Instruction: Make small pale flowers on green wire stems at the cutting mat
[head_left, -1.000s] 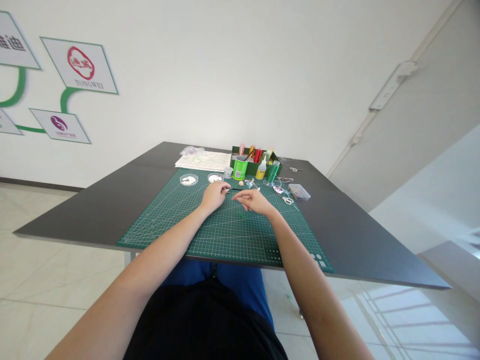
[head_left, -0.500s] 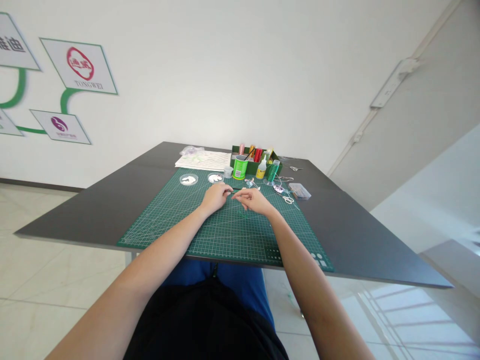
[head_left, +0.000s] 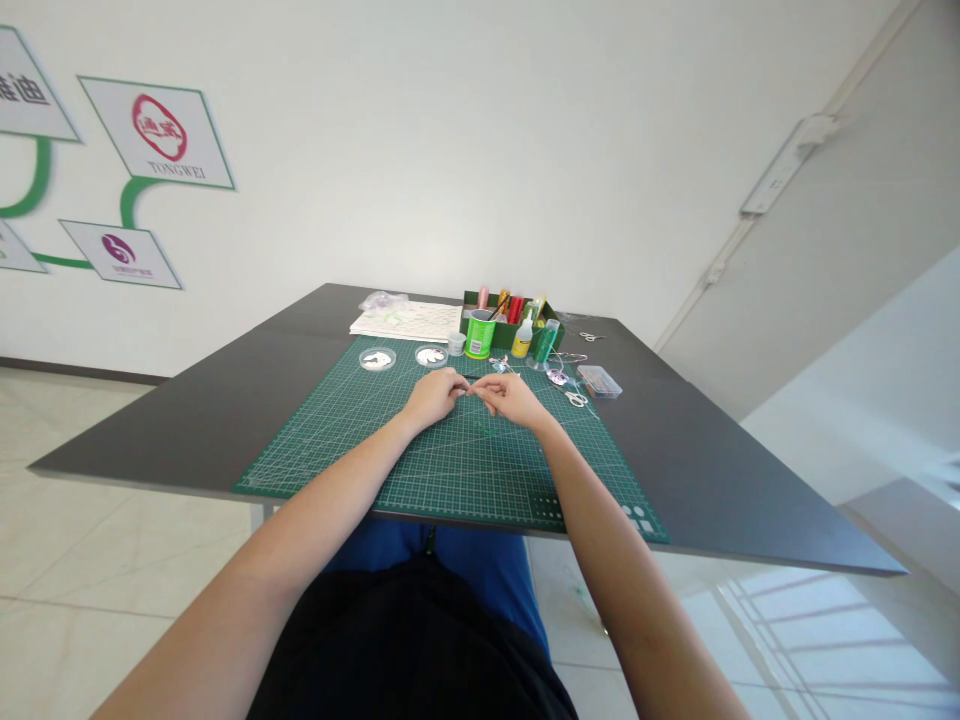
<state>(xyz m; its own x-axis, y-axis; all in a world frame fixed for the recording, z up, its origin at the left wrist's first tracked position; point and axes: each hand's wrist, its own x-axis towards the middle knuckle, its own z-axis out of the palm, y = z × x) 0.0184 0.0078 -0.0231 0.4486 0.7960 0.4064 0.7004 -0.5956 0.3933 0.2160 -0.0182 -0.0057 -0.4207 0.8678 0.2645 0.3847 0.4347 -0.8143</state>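
Observation:
Over the green cutting mat (head_left: 450,470), my left hand (head_left: 435,396) is closed, thumb and fingers pinched together. My right hand (head_left: 511,398) comes in from the other side with its fingertips pinched, almost meeting the left ones. A short thin dark piece (head_left: 472,377) shows just behind the fingertips; whatever they pinch is too small to name. Fine green thread (head_left: 486,430) lies faintly on the mat below the right hand. A small light-coloured trinket (head_left: 501,366) rests just beyond the right hand.
Two shallow dishes (head_left: 377,359) with white contents, a small cup (head_left: 456,344), a green can (head_left: 480,335) and a glue bottle (head_left: 523,336) stand beyond. A green box (head_left: 470,300) holds thread spools. Scissors (head_left: 576,399) and a clear case (head_left: 599,382) lie right.
My right hand's fingertips have closed in and moved slightly toward the left hand's. Both forearms stay nearly where they were.

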